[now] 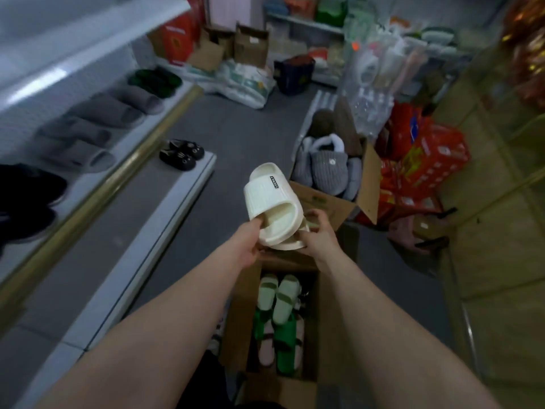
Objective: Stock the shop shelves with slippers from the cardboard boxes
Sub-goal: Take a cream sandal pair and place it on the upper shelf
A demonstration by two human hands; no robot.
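Note:
A pair of cream slide slippers [272,199] is held stacked above an open cardboard box [236,317]. My left hand [247,246] grips the heel of the upper slipper, fingers inside its opening. My right hand [317,234] holds the lower slipper from the right. The box below holds pale green slippers [280,296], bright green ones [284,340] and pink ones. A second cardboard box [327,202] further ahead contains grey fluffy slippers [327,169]. On the left, the shop shelves [97,199] carry grey slippers [97,128], black ones [26,196], dark green ones and a small black pair [181,153].
Red packaged goods [424,169] are piled on the right beside a yellowish glass partition. Bags, cartons and a dark basket [293,73] crowd the far end of the grey-floored aisle. Transparent plastic bags of goods hang at upper right.

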